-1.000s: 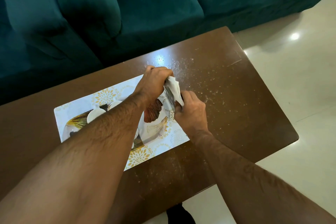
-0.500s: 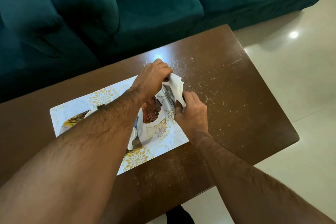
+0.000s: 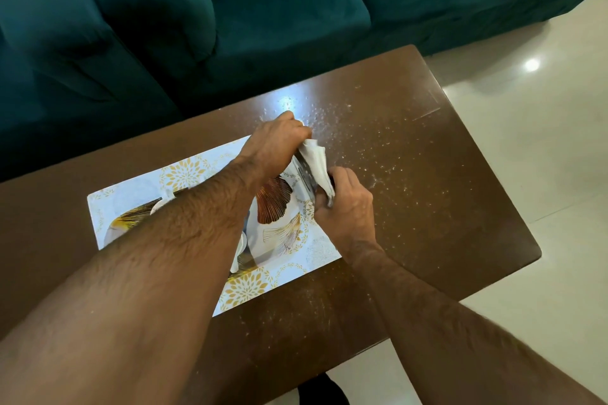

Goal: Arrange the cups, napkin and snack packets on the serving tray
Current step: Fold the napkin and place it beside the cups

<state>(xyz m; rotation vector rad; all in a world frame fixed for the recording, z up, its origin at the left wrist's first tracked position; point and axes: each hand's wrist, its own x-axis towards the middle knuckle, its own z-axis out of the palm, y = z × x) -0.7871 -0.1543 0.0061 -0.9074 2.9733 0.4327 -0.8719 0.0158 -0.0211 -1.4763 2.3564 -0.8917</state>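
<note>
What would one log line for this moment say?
left hand: grips napkin | right hand: grips napkin | place: serving tray right end | cups: mostly hidden

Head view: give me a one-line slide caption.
Both hands, left hand and right hand, grip a white napkin at the patterned serving tray.

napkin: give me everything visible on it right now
The napkin is white, soft, paper-like, crumpled into a loose folded wad rather than flat. It sits raised at the right end of the serving tray, held between both hands: left hand grips its far end, right hand its near end. A dark object beside it is unclear.
</note>
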